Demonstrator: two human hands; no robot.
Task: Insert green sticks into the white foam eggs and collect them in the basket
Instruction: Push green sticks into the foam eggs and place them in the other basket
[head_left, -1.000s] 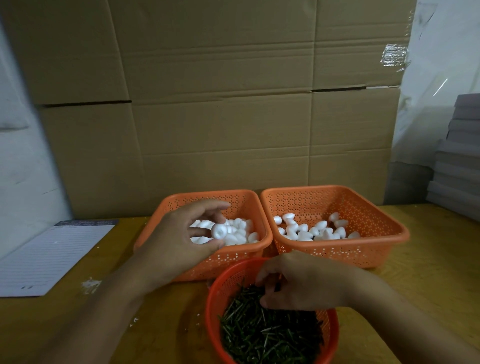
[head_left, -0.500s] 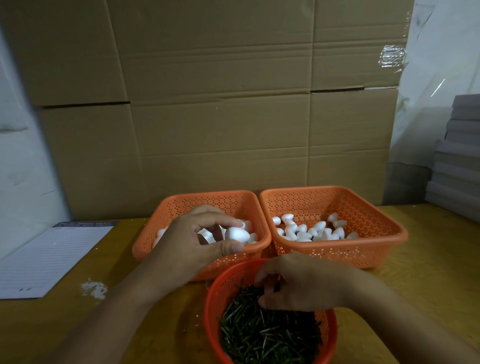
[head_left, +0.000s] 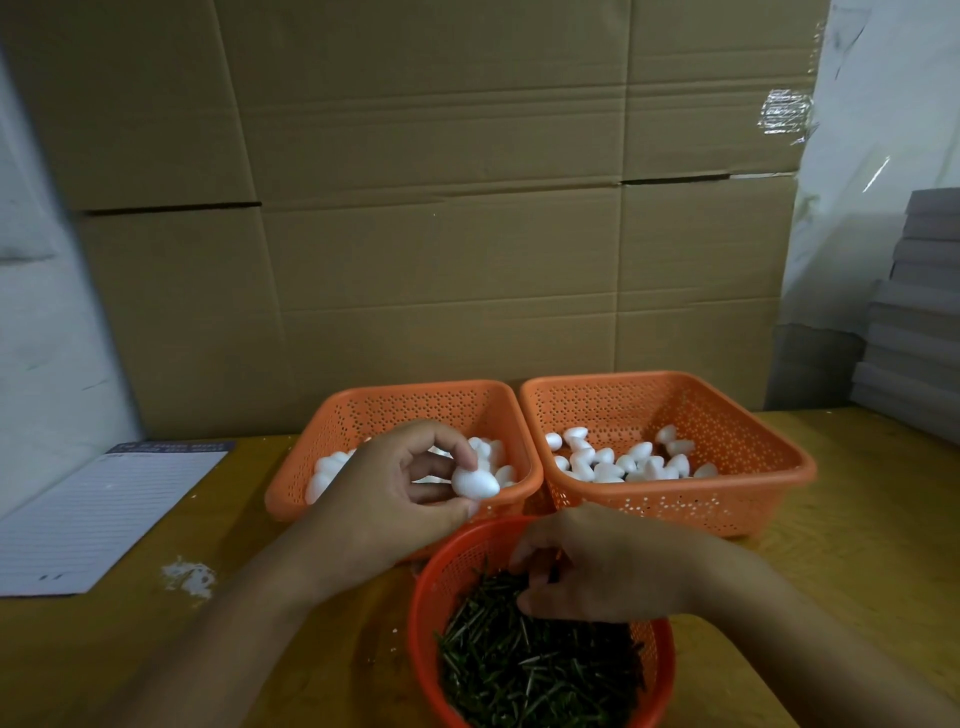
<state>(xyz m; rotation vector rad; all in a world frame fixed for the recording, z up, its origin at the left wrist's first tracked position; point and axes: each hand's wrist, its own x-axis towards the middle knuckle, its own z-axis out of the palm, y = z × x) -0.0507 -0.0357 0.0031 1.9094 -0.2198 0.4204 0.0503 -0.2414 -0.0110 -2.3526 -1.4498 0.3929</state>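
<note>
- Head view: the left hand, at frame centre, pinches one white foam egg between thumb and fingertips, just above the front rim of the left orange basket, which holds more eggs.
- The right hand, lower centre, has its fingers curled down into the green sticks in the round orange basket; whether it has hold of a stick cannot be told.
- The right orange basket, centre right, holds loose eggs.
- A lined sheet lies at the left.
</note>
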